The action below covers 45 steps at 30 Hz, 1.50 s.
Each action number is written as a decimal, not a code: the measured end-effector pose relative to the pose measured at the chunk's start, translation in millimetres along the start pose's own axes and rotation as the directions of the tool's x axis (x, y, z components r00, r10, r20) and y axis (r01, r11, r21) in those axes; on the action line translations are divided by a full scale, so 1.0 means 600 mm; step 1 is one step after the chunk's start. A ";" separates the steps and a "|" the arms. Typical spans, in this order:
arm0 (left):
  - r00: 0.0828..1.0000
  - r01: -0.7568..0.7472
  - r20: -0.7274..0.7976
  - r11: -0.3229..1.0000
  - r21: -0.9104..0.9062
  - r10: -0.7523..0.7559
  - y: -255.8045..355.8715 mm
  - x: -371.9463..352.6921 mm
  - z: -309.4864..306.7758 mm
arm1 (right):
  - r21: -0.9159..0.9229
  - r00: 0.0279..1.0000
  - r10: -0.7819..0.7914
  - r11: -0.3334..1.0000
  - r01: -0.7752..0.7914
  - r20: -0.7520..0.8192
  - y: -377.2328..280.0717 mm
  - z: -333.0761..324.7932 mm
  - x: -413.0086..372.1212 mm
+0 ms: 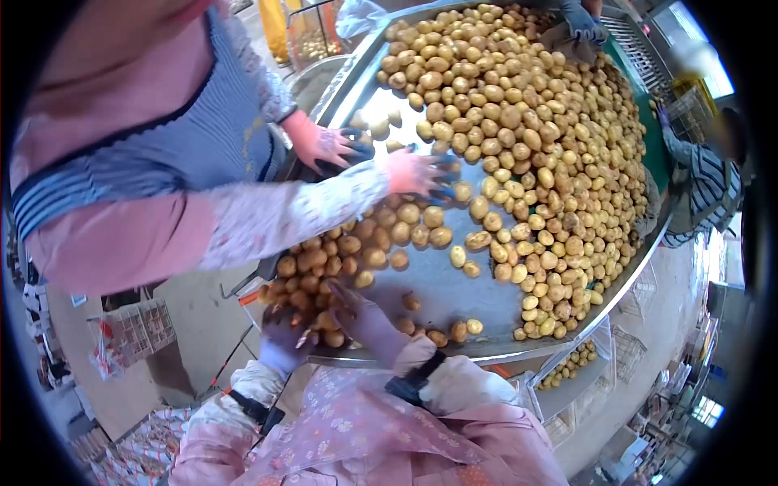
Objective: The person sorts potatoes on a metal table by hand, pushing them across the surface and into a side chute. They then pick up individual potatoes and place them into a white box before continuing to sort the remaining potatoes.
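Many yellow-brown potatoes (403, 232) lie on a metal sorting table (438, 283). At its near left corner, my left hand (285, 336), in a pale purple glove with dark fingers, rests against a cluster of potatoes; its fingers look slightly apart and are partly blurred. On the right side of that cluster, my right hand (369, 320) lies with fingers stretched toward the potatoes, touching or close to them. Neither hand closes round a potato. A few loose potatoes (458, 331) sit along the near edge, right of my right hand.
A co-worker's two gloved hands (417, 172) reach over the table from the left. A large potato pile (559, 178) covers the right and far side. Another gloved hand (579, 23) is at the far end; a further person (705, 178) stands right. A crate of potatoes (571, 366) sits below.
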<state>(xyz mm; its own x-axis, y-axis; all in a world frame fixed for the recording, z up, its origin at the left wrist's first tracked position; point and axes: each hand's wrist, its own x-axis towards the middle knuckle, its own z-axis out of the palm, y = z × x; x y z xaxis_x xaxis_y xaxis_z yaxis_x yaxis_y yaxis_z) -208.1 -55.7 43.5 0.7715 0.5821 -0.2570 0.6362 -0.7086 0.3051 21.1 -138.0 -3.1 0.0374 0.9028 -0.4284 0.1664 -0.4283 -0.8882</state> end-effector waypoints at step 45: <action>0.539 -0.811 0.077 0.541 -0.223 0.839 0.212 0.174 0.073 | -0.328 0.314 -0.191 0.817 -0.474 -0.930 0.110 -0.324 -0.505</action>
<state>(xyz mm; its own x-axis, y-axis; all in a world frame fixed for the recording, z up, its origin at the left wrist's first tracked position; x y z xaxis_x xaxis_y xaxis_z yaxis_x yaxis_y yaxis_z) -46.5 -102.5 15.2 0.9490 -0.3117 0.0471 -0.2804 -0.7663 0.5780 212.6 -432.3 100.1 0.8964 0.4004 0.1900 0.4412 -0.7656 -0.4682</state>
